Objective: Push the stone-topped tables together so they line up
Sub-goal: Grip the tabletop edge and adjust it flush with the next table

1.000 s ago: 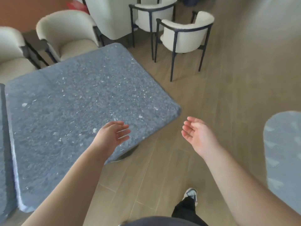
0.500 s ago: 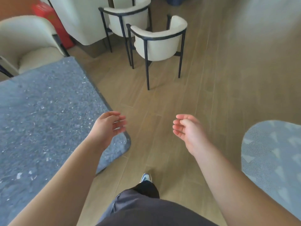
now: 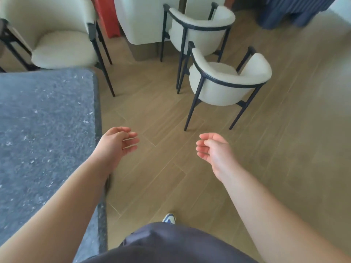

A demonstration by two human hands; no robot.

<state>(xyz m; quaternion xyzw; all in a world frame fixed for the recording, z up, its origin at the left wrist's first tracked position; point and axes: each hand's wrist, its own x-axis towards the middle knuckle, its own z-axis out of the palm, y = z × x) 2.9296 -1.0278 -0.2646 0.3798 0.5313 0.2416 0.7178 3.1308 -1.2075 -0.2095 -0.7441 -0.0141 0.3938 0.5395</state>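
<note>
Only one stone-topped table (image 3: 45, 130) shows here, filling the left side of the view, with its right edge running down past your left forearm. No second table is in view, so you cannot judge from this whether the tops line up; the seam, if there is one, lies outside the picture. Treat the pushing as unconfirmed rather than finished.

Your left hand (image 3: 115, 145) hangs in the air just off the table's right edge, over the wood floor (image 3: 284, 149), fingers loosely curled and holding nothing. Your right hand (image 3: 214, 150) is well apart from the table, also over the floor, fingers relaxed and half-curled, empty. Neither hand touches the stone.

Cream chairs with black frames stand around: one (image 3: 57, 35) at the table's far end, two more (image 3: 226, 80) out on the floor ahead of you. Your shoe (image 3: 169, 218) shows below.

No brand, label or readable writing appears on the table, the chairs or anything else in view.
</note>
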